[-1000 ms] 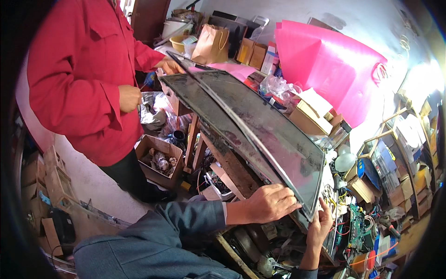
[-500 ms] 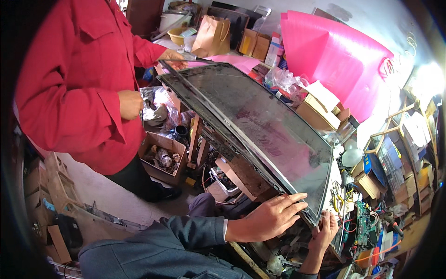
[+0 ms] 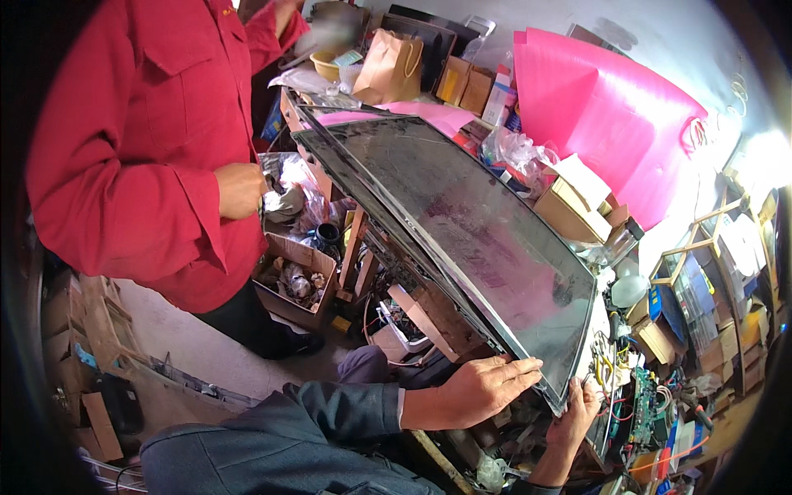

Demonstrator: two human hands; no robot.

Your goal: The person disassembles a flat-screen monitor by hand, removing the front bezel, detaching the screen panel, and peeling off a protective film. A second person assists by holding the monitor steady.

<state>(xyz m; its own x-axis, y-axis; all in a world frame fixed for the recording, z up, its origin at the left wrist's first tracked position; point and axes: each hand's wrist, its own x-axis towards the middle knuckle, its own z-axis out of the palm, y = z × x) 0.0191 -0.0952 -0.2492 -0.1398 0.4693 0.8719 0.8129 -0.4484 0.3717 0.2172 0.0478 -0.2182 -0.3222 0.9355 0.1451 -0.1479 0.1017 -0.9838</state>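
A large flat TV screen [image 3: 462,214], dark and dusty, slants across the middle with a long, narrow bezel strip [image 3: 412,227] along its near side. My left hand [image 3: 483,392] is closed over the strip near its near end, fingers together on top; the thumb is mostly hidden. At the screen's nearest corner, my right hand [image 3: 573,412] is closed on the edge with fingers bent up. Across on the left stands a person in a red jacket [image 3: 140,157]. That person's one fist [image 3: 241,190] holds a small dark thing I cannot make out; the other hand is raised at the top edge.
Below the screen are wooden supports [image 3: 353,247] and a cardboard box [image 3: 297,280] of scrap parts. A green circuit board [image 3: 646,400], wires and tools crowd the right. Pink foam sheeting [image 3: 602,115] leans at the back, near open cartons [image 3: 573,202].
The other person's far hand has left the screen's far corner and gone up. My left fingers have drawn together on the strip. The view has shifted slightly.
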